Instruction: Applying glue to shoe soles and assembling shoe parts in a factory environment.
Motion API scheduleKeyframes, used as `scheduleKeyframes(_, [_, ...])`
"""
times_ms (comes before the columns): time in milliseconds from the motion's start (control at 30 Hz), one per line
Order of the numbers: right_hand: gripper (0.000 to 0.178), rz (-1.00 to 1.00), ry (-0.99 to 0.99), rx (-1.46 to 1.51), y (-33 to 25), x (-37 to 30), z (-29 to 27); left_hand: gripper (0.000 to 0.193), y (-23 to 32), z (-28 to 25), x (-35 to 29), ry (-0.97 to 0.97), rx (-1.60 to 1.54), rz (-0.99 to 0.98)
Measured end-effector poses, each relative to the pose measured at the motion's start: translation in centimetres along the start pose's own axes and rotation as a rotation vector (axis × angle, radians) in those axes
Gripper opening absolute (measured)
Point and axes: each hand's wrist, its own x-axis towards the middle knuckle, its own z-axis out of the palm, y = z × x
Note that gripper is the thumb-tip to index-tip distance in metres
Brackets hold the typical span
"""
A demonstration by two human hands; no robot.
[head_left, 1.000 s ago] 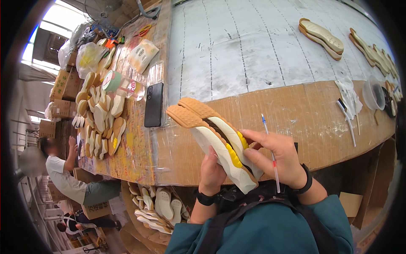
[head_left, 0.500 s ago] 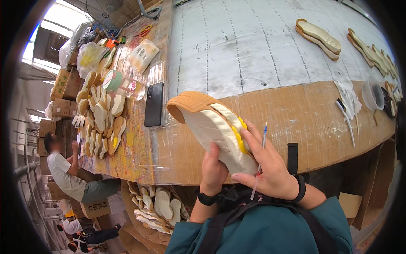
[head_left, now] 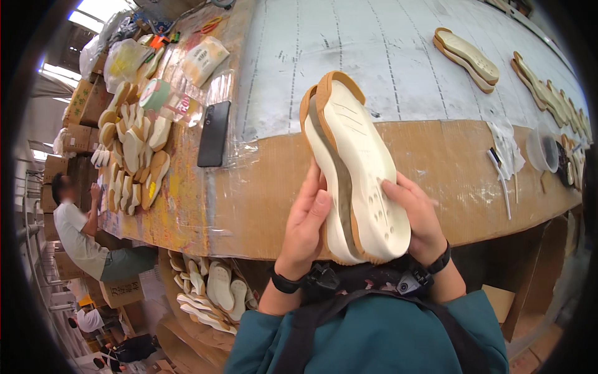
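Observation:
Upright in front of me, toe ends toward my body, are two cream shoe soles [head_left: 360, 146] with tan edges, pressed against each other. The right one shows its hollow upper face, with small dimples near the toe. My left hand [head_left: 302, 227] grips the left side, thumb lying along the edge. On the other side my right hand [head_left: 420, 215] is closed round the right sole, its thumb on the inner face and its other fingers hidden behind.
Cardboard [head_left: 274, 187] covers the near table edge. A black phone [head_left: 214, 134], a jar with a green lid [head_left: 156, 95] and a sole pile [head_left: 134, 149] are left. More soles [head_left: 466, 56] lie on the pale surface. A person [head_left: 81, 218] sits far left.
The soles have turned from showing a ribbed side with yellow patches to showing the cream inner face. The pen in my right hand has gone from sight. My view has shifted slightly.

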Motion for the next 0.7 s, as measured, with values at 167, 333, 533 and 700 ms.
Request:
scheduleKeyframes(167, [0.032,0.079,0.016,0.19,-0.4,1.2,-0.9,0.058,-0.2,0.4,0.7,-0.002,-0.036,-0.008])
scheduleKeyframes(333, [0.037,0.121,-0.009,0.272,0.1,1.8,-1.5,0.058,-0.1,0.6,0.8,0.065,0.064,-0.058])
scheduleKeyframes(533, [0.039,0.124,-0.071,0.273,0.4,2.2,-2.2,0.058,-0.3,0.5,0.9,0.094,0.041,-0.1])
scheduleKeyframes(700, [0.036,0.127,0.046,0.106,0.1,2.3,-1.8,0.057,-1.1,-0.6,0.6,0.11,-0.012,-0.106])
